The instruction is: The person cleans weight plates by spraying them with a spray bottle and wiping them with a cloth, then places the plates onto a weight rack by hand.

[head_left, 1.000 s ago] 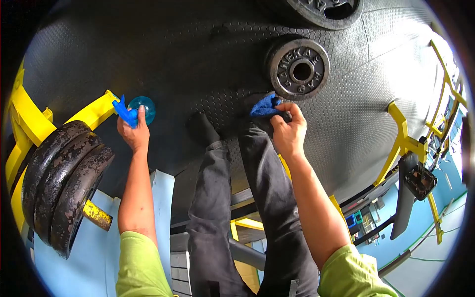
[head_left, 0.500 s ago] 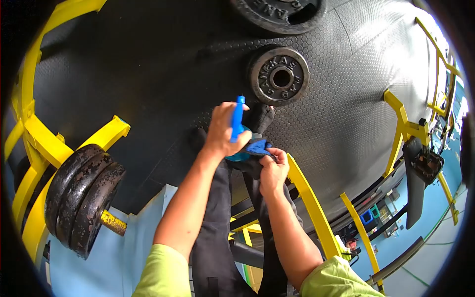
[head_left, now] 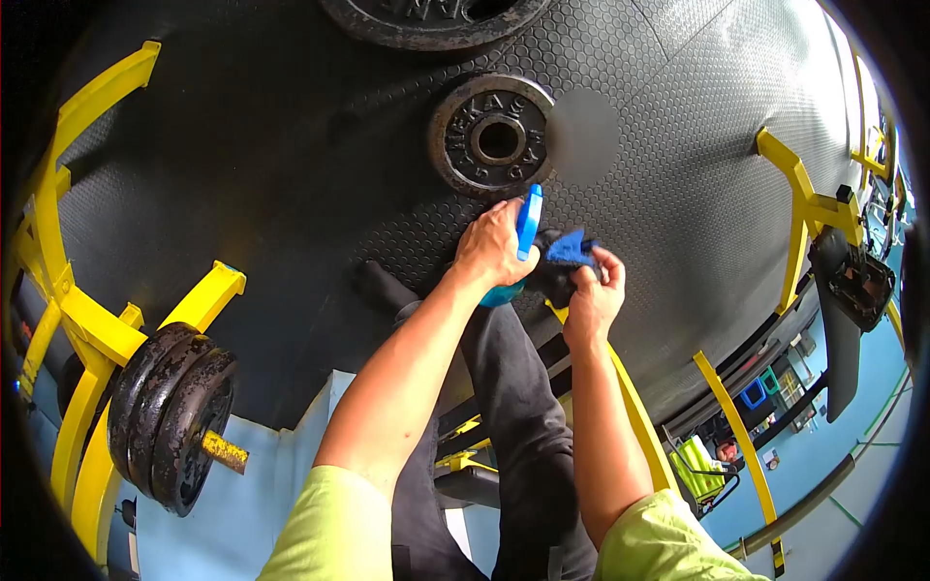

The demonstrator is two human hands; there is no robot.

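My left hand (head_left: 492, 244) is wrapped round a spray bottle (head_left: 529, 221) with a blue trigger head; a bit of its teal body shows below my fingers. To the right, my right hand (head_left: 595, 290) pinches a blue and black cloth (head_left: 569, 249) between thumb and fingers. The cloth is bunched up and close beside the spray head. Just beyond my left hand, a small round iron weight plate (head_left: 467, 145) lies flat on the black floor. A larger weight plate (head_left: 426, 31) lies behind it, cut off by the top edge.
On the left, a yellow rack (head_left: 102, 329) carries several worn black plates (head_left: 184, 412) on a peg. Yellow frame bars (head_left: 727, 426) and a machine with a black pad (head_left: 839, 339) stand to the right. Black textured rubber matting (head_left: 668, 223) covers the floor.
Both hands have moved to the right in view, and the cloth has come away from in front of the bottle. The view has shifted, so the plates appear further left and higher.
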